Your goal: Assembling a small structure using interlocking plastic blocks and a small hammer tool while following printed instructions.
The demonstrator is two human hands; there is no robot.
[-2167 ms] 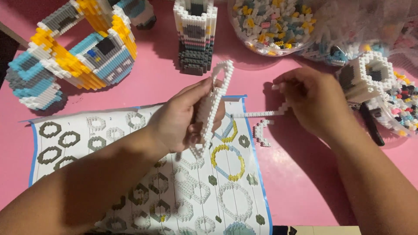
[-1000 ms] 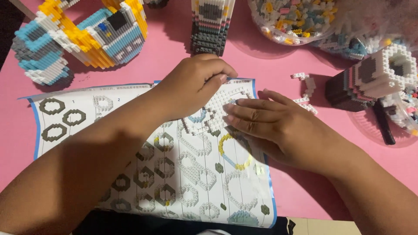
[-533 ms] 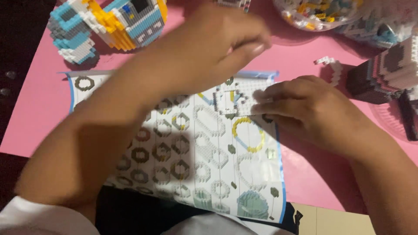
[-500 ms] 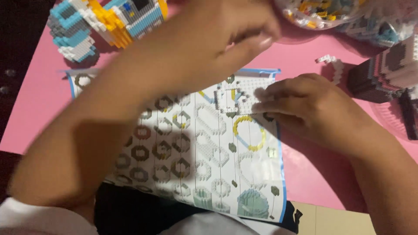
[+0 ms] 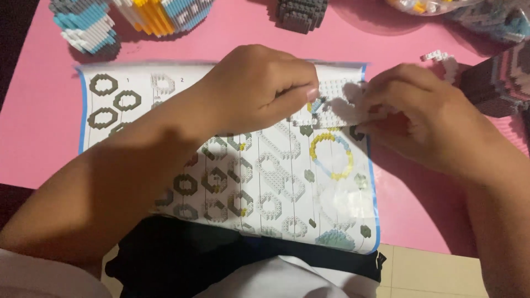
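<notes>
Two hands: both meet over one flat white piece built of small plastic bricks (image 5: 337, 105), at the upper right of the sheet.
Left hand (image 5: 259, 88): curled nearly closed, fingertips pinching the piece's left edge; the forearm lies across the sheet, likely as a brace.
Right hand (image 5: 425, 118): fingers bent close, gripping the piece's right side, so it is held from both ends; probably to keep it from flexing under pressure.
Brick piece: just above the sheet, over its yellow-and-blue ring diagram; whether it touches the paper cannot be told.
Sheet: white printed instruction sheet with blue border and ring-shaped brick diagrams (image 5: 248, 182), flat on the pink surface (image 5: 38, 121), its near edge hanging toward the lap, close for reference.
Far edge: blue, yellow, white and grey brick model (image 5: 132, 19); dark grey brick block (image 5: 301, 12); dark striped brick block (image 5: 497, 77) at right, set back from the work.
</notes>
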